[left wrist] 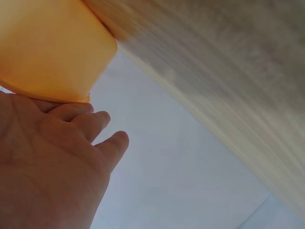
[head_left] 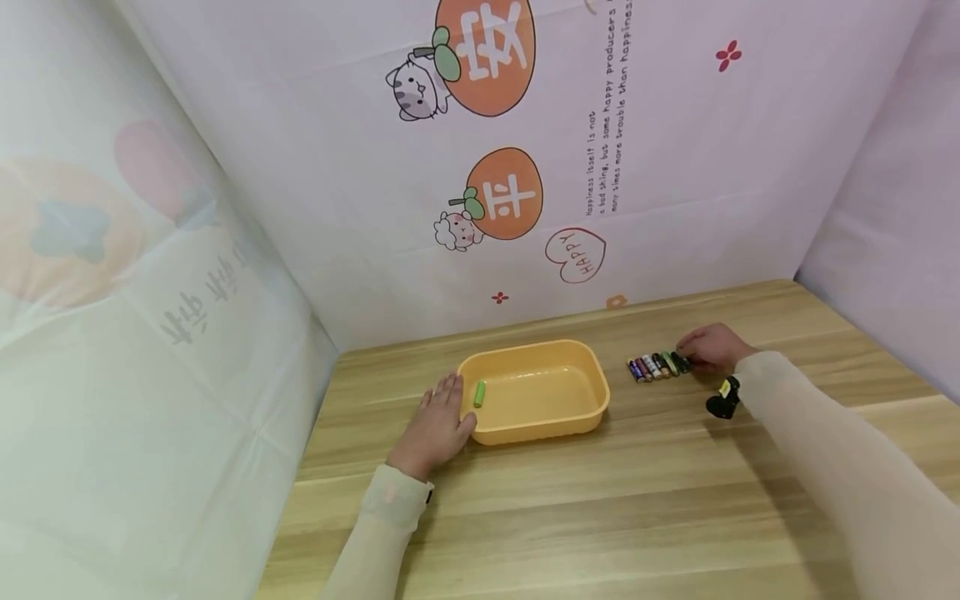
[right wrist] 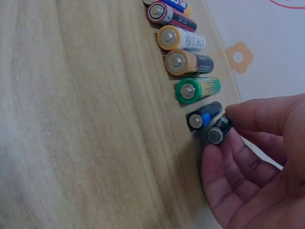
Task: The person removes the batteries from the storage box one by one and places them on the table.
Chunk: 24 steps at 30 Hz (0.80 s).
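Note:
With straight fingers, my left hand (head_left: 435, 429) touches the left rim of a yellow plastic basin (head_left: 543, 398). A green battery (head_left: 479, 394) lies inside, close to that side. In the left wrist view the fingers reach along under the basin's rim (left wrist: 71, 99). To the right of the basin, my right hand (head_left: 714, 348) pinches a small black battery (right wrist: 219, 130) between thumb and fingers. That battery is at the near end of a row, beside a black battery with a blue patch (right wrist: 205, 116). A green-ended battery (right wrist: 198, 89) comes after it.
Further along the row lie several more batteries, among them an orange-and-black one (right wrist: 188, 62), a white one (right wrist: 181, 38) and a red one (right wrist: 170, 15). A black strapped device (head_left: 723, 400) hangs at the right wrist. Printed cloth walls (head_left: 337, 208) enclose the wooden table (head_left: 570, 517).

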{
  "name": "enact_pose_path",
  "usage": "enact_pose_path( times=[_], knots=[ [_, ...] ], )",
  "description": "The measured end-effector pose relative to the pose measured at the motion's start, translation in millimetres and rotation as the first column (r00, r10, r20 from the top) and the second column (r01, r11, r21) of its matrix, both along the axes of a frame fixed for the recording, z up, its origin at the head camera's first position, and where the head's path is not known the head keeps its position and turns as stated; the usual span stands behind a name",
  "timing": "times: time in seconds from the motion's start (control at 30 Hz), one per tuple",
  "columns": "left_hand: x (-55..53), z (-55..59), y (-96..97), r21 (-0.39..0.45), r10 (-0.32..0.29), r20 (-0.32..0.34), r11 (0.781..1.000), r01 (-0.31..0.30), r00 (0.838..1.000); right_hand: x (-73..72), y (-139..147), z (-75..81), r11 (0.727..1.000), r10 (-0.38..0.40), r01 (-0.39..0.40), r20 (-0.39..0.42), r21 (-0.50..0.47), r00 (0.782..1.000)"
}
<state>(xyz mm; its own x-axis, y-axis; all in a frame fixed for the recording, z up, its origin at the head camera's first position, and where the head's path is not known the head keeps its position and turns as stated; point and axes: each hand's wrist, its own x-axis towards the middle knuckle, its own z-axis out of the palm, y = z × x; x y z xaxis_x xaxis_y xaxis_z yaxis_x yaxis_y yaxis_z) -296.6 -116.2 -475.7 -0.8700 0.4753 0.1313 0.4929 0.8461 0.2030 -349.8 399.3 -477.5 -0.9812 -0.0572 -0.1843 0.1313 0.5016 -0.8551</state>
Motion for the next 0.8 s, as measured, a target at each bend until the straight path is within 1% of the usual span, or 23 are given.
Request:
enact_pose_path(
  times=[0.13, 0.2, 0.43, 0.63, 0.8],
  knots=[
    [0.1, 1.4, 0.1, -0.009, 0.002, 0.001, 1.0, -0.002, 1.0, -4.0, 1.6, -3.7, 1.0, -0.017, 0.017, -0.005, 0.0, 1.0],
    [0.4, 1.9, 0.1, -0.012, 0.004, 0.004, 1.0, -0.003, 1.0, -5.5, 2.6, -5.6, 1.0, -0.014, 0.014, -0.015, 0.016, 1.0],
    [-1.7, 0.6, -1.3, -0.006, -0.002, -0.007, 1.0, 0.002, 1.0, -6.7, 3.2, -10.7, 0.994, -0.004, 0.01, -0.054, 0.108, 0.999],
    [-3.2, -0.2, -1.6, -0.007, -0.003, -0.019, 1.0, 0.003, 1.0, -3.9, -0.5, -9.3, 0.987, -0.007, 0.019, -0.075, 0.158, 0.997],
    [-2.7, -0.8, -0.9, -0.008, 0.003, -0.003, 1.0, -0.003, 1.0, -0.7, -3.9, -6.2, 0.982, 0.003, 0.012, -0.081, 0.188, 0.997]
  ],
)
